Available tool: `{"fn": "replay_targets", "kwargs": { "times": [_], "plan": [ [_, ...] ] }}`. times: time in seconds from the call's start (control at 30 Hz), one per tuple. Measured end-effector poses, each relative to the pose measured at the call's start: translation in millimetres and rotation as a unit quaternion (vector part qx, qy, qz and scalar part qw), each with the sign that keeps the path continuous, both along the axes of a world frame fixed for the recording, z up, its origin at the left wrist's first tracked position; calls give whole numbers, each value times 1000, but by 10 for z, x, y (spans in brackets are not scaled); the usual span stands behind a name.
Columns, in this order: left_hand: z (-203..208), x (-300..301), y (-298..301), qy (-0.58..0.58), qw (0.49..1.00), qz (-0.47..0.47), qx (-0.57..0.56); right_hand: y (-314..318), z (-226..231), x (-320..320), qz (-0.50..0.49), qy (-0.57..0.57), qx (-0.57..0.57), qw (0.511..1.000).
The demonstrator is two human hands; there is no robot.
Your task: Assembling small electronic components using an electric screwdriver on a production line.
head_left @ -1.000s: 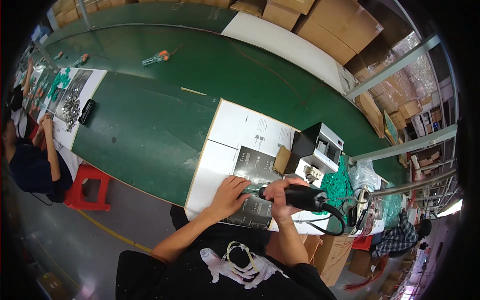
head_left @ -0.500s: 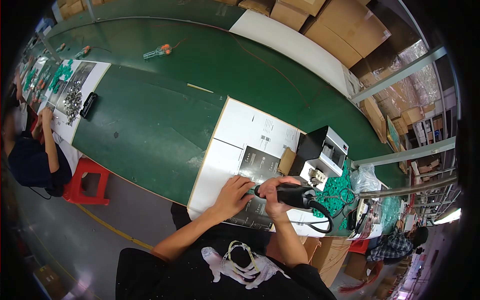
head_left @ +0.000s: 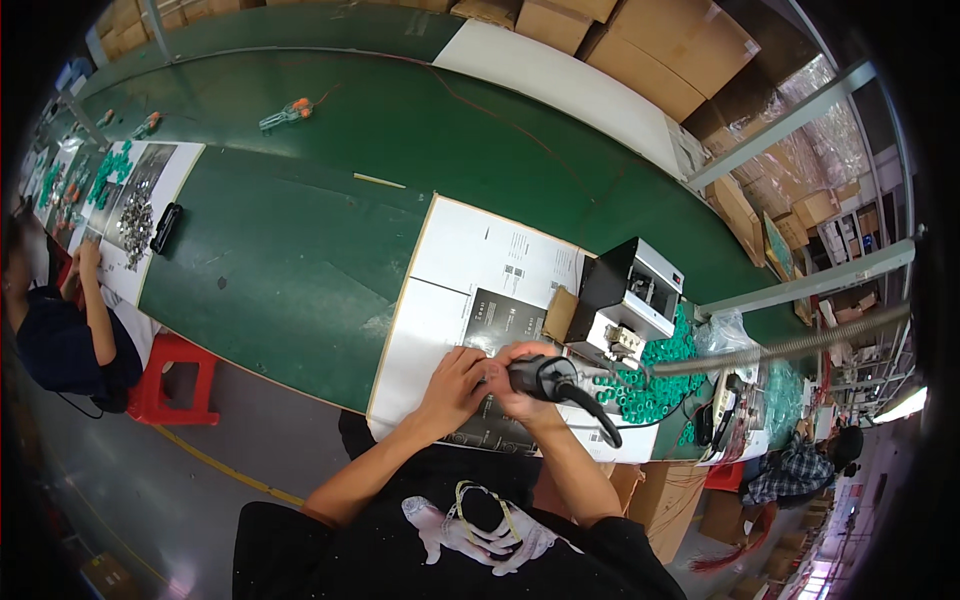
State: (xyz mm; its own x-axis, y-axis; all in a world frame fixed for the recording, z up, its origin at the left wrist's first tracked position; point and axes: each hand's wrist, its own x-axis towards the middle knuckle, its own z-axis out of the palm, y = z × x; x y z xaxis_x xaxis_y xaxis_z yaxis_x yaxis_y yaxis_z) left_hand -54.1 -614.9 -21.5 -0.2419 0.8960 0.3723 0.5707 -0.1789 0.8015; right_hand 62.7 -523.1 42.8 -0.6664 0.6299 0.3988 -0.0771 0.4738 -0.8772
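Observation:
My right hand [head_left: 513, 392] is wrapped round a black electric screwdriver [head_left: 545, 377], whose cable curves away to the right. The screwdriver lies tilted, with its tip end toward my left hand and hidden by my fingers. My left hand [head_left: 455, 390] is closed, its fingertips meeting the right hand's fingers. Whatever it pinches is too small and covered to make out. Both hands are over a white board with a dark printed panel [head_left: 502, 322]. To their right stands a black-and-white bench machine [head_left: 628, 300], beside a heap of green ring-shaped parts [head_left: 655, 388].
A metal spring hose [head_left: 780, 345] hangs across the right side. A clear plastic bag [head_left: 722, 332] lies behind the green parts. The green table [head_left: 290, 270] runs left to a seated co-worker [head_left: 75, 325] on a red stool [head_left: 178, 380]. Cardboard boxes [head_left: 670, 60] are stacked at the back.
My right hand has shifted left with the screwdriver, right up against my left hand. The screwdriver's rear end has swung nearer to me. The whole view has also shifted slightly.

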Motion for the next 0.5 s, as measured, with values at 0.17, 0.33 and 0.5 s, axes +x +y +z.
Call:
{"fn": "replay_targets", "kwargs": {
  "times": [0.17,0.33,0.5],
  "plan": [
    [72,34,2,-3,1000,11,-10,89,235,59,-67,248,-153,954],
    [101,66,2,12,1000,16,-5,327,706,318,-161,264,-82,947],
    [90,45,3,9,1000,18,-7,233,499,324,-97,247,-115,957]
  ]
}}
